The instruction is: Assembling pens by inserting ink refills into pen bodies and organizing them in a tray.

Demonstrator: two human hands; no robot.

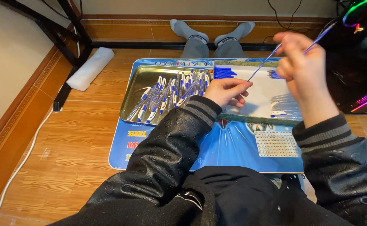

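Right hand point(305, 67) fingers pinched on thin blue pen refill point(271, 56), raised, blurred. Left hand point(227, 90) fingers curled together, apparently on refill's lower tip, above white tray point(261, 98). Metal tray point(135, 90) of blue-white pens point(166, 94) left, on blue mat point(233, 150).

Even warm indoor light; right hand point(302, 69) motion-blurred; glare on metal tray point(134, 90); edges bowed.

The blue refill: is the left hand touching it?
Touching. In the head view, the refill runs from the raised right hand down into the fingertips of the left hand, with no gap showing.
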